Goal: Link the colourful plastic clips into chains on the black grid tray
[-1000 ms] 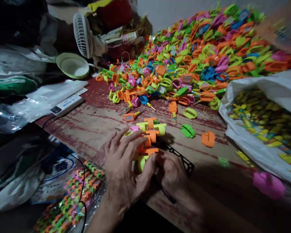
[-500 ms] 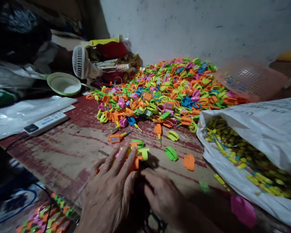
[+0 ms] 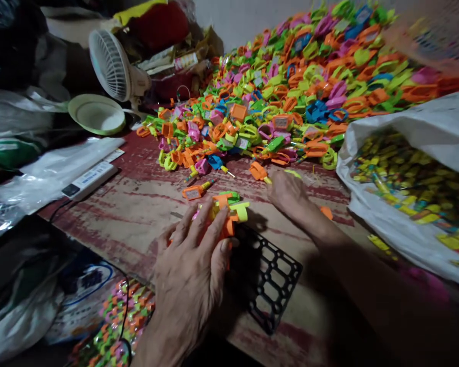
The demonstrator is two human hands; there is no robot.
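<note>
My left hand [image 3: 193,255] lies over a cluster of orange, yellow and green plastic toy watches [image 3: 241,210], its fingers bent around them and its thumb along their near side. Beside it, partly under the hand's shadow, a black plastic grid [image 3: 279,280] lies on the table. My right hand [image 3: 288,192] is farther forward and to the right, low over the table, with its fingers curled in. What its fingers hold, if anything, is hidden. Just beyond them lies an orange toy watch [image 3: 258,172] with a yellow stick; a lime piece [image 3: 292,174] shows behind the knuckles.
A large heap of colourful toy watches [image 3: 252,117] fills the back. At right stands a white sack [image 3: 354,188] of small yellow parts. A fan [image 3: 112,66], a plate [image 3: 96,114] and a white power strip [image 3: 90,181] sit at left. Bagged pieces [image 3: 117,321] lie below the table edge.
My right hand has moved from beside the left hand forward and right to the loose pieces. The black grid is now uncovered. My left hand stays on the cluster; the view has shifted.
</note>
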